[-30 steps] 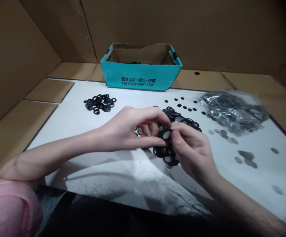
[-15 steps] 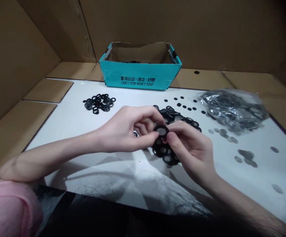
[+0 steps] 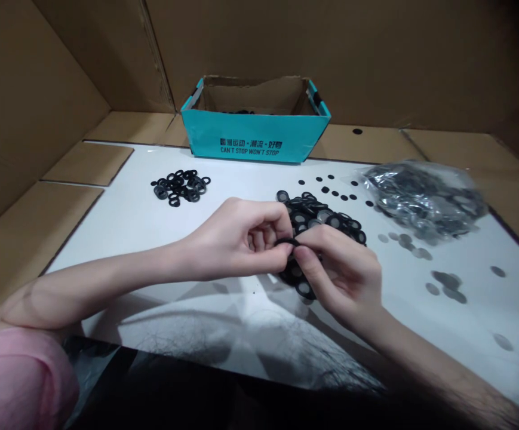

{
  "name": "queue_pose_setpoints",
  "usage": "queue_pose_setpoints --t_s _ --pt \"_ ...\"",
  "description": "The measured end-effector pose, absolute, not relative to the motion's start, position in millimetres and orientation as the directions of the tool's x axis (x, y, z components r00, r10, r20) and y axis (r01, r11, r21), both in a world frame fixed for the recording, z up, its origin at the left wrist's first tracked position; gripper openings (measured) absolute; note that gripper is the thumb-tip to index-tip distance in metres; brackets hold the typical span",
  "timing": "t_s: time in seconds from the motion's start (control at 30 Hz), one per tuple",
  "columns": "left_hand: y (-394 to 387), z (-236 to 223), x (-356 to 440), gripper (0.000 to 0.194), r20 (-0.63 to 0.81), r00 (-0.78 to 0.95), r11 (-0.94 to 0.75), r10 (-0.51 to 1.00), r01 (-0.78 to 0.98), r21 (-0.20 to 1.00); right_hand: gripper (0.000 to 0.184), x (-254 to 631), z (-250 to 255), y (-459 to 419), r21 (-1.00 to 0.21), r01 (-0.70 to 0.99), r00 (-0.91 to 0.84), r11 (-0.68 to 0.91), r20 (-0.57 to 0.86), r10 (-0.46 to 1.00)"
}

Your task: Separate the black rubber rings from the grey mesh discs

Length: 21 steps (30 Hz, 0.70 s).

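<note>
The fingers of our left hand [image 3: 245, 239] and right hand [image 3: 346, 269] pinch one black ring [image 3: 286, 241], centre hidden, over one partly covered pile [image 3: 301, 219]; one teal box's [image 3: 254, 136] contents look unclear.

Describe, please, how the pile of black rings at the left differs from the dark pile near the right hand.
Size: the left pile is smaller; the dark pile is larger.
Look: many rings in the left pile show open centres, while many pieces in the dark pile show grey centres.
View: the left pile is unobstructed; the right hand partly hides the dark pile.
Shared: both contain black, round pieces on the white tabletop.
</note>
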State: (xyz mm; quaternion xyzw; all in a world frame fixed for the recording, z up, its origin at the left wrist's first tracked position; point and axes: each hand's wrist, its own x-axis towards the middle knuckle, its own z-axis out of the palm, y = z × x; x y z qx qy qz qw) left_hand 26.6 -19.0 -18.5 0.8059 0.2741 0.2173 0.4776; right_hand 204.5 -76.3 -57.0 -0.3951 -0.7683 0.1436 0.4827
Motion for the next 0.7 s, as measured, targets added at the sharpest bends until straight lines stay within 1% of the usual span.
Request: queue_pose_setpoints --t_s 0.07,0.13,0.2,0.27,0.33,0.4,0.47,0.53,0.6,0.7 --pt "-20 -19 27 0.01 0.103 0.745 -0.398 0.659 0.229 0.888 0.016 204 -58 -77 -0.587 0.483 -0.193 0.649 0.652 0.733" --pt "-20 -18 28 0.009 0.123 0.741 -0.414 0.66 0.222 0.883 0.015 204 -58 -78 -0.599 0.479 -0.167 0.641 0.655 0.737" --pt "-18 -18 28 0.008 0.156 0.747 -0.437 0.647 0.195 0.878 0.013 205 -60 -78 -0.672 0.438 -0.138 0.598 0.607 0.783" --pt "-15 -18 27 0.01 0.204 0.759 -0.464 0.619 0.143 0.874 0.014 206 -63 -78 -0.803 0.33 -0.099 0.497 0.494 0.864" --pt "-13 -19 26 0.023 0.268 0.773 -0.511 0.575 0.084 0.855 0.016 208 -68 -77 -0.928 0.157 -0.06 0.337 0.331 0.942" --pt "-11 -20 25 0.032 0.337 0.783 -0.592 0.523 0.049 0.804 0.021 209 -72 -76 -0.984 -0.015 -0.059 0.179 0.18 0.982" --pt "-10 -21 25 0.03 0.416 0.784 -0.691 0.461 0.024 0.722 0.025 208 -74 -75 -0.989 -0.129 -0.095 0.071 0.083 0.992" --pt "-11 -21 25 0.025 0.486 0.776 -0.767 0.403 -0.004 0.641 0.026 206 -74 -75 -0.981 -0.194 -0.145 0.006 0.035 0.989" --pt "-13 -22 25 0.024 0.525 0.766 -0.804 0.371 -0.019 0.595 0.026 203 -74 -75 -0.972 -0.232 -0.182 -0.026 0.017 0.983" --pt "-15 -22 25 0.024 0.532 0.76 -0.814 0.375 -0.005 0.581 0.026 202 -75 -76 -0.971 -0.237 -0.204 -0.012 0.037 0.978"
